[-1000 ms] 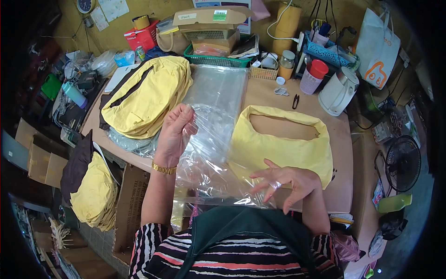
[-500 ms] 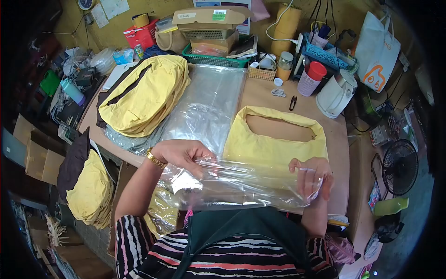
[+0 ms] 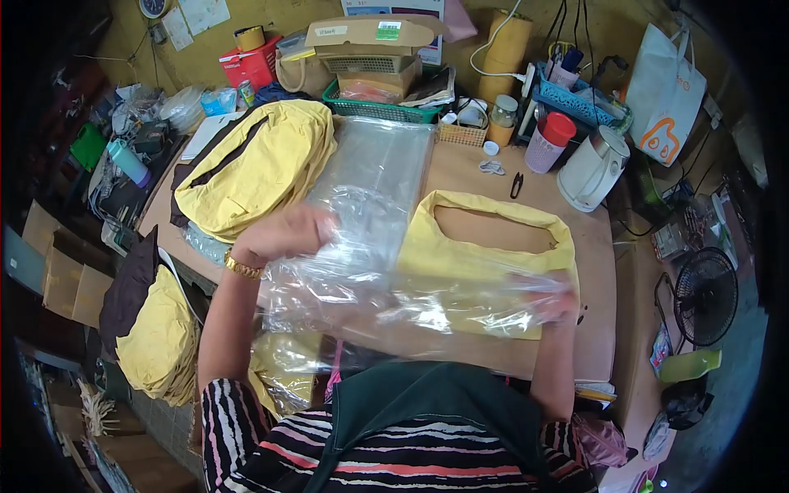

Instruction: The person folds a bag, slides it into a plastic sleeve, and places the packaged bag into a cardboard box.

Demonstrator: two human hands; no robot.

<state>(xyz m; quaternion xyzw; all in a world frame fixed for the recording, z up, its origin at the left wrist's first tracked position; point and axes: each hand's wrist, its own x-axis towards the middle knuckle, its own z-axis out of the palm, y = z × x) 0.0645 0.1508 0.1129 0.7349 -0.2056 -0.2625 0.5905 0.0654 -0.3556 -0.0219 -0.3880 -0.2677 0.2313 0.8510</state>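
A clear plastic bag (image 3: 353, 292) is stretched between my two hands above the near side of the table. My left hand (image 3: 283, 234), with a gold watch at the wrist, is closed on the bag's left end, its fingers blurred by motion. At the right end, my right hand (image 3: 549, 296) grips the bag; its fingers are smeared and partly covered by the film. Under the bag and beyond it lies a yellow cloth bag (image 3: 419, 238) with a wide handle loop, flat on the table and partly seen through the plastic.
A stack of clear plastic sheets or bags (image 3: 374, 156) lies mid-table, beside a pile of yellow cloth bags (image 3: 263, 168). More yellow cloth (image 3: 156, 337) is stacked at lower left. An electric kettle (image 3: 593, 168), a red-topped cup (image 3: 551, 140) and small snips (image 3: 517, 185) are at right.
My left hand has moved up and left with its end of the plastic bag, spreading the film wider. My right hand has shifted slightly and is blurred. The yellow cloth bag stays put.
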